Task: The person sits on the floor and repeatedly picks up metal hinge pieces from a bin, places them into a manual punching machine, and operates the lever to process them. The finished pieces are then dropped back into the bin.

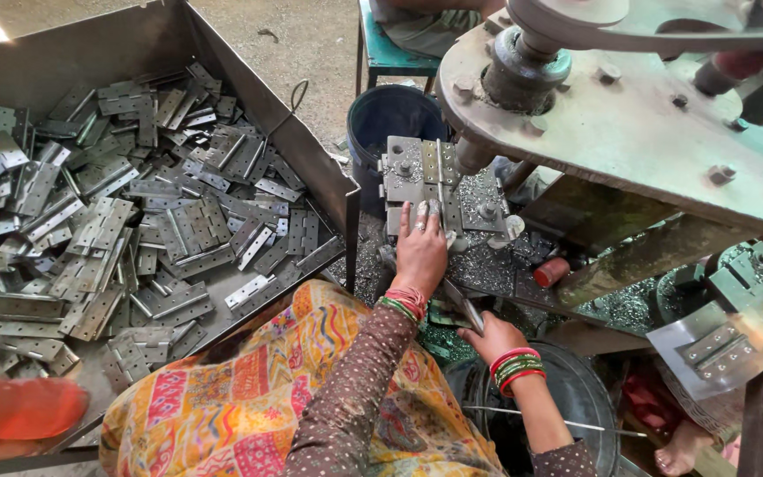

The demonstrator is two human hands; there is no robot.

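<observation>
- Two hands work at the foot of a press. The left hand (419, 252) lies palm down with its grip wide and flat, fingertips (423, 210) pressing on a hinge (442, 208) without closing around it.
- That hinge lies on the jig (412, 172), a small bolted steel block just under the press spindle (472, 155).
- The right hand (492, 340) sits lower and nearer the body. Its grip is closed on a spare hinge (457, 307), a flat grey piece that sticks up toward the left wrist.
- Both wrists carry red and green bangles (514, 367).
- As a judgement, the step in hand is seating the hinge square on the jig, with the spare one held ready.
- A stroke of the press would call for the left fingertips to be drawn off the jig first, since they lie close to the spindle. The hinge would have to stay flat against its stops.
- Shavings (487, 265) cover the worktop around the jig, and a small red cylinder (551, 271) lies among them.
- The press frame (646, 132) looms over the right side.
- A dark bucket (389, 115) stands just behind the jig.
- To the left, a big steel tray (258, 106) holds a loose heap of hinges (134, 212).
- A patterned cloth (222, 397) covers the lap.
- Another person's bare foot (682, 449) shows at the lower right.
</observation>
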